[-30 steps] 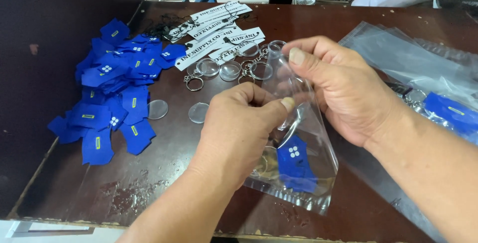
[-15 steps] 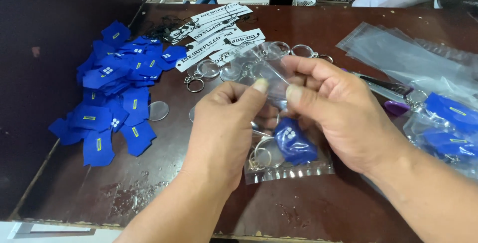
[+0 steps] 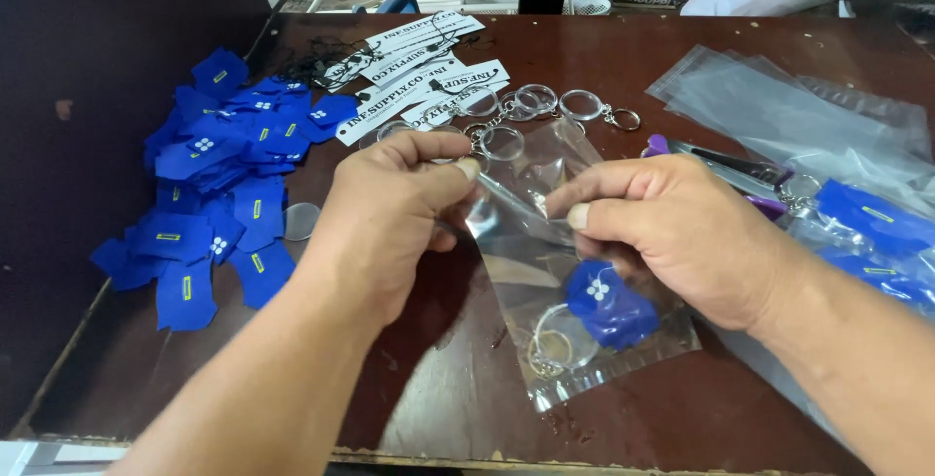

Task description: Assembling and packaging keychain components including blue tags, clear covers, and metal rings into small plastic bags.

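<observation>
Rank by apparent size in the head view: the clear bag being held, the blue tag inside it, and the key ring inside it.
1. Clear bag, plainly the largest.
2. Blue tag.
3. Key ring, slightly smaller than the tag; the two lie close together, so nearness hardly matters.

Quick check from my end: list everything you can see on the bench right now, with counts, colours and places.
Small clear plastic bag: one, transparent, centre, pinched at its top by both hands.
Blue fabric tag in the bag: one, blue, lower right inside it.
Clear round keyring in the bag: one, transparent disc with metal ring, bag bottom.
Loose blue fabric tags: a pile, too many to count, left.
White printed paper strips: several, white, top centre.
Loose clear round keyrings: several, transparent, beyond the hands.
Empty clear bags: a stack, right.
Filled bags with blue tags: a few, far right.
Brown wooden table: one.
Left hand: grip on bag's top edge.
Right hand: grip on bag's top edge.
</observation>
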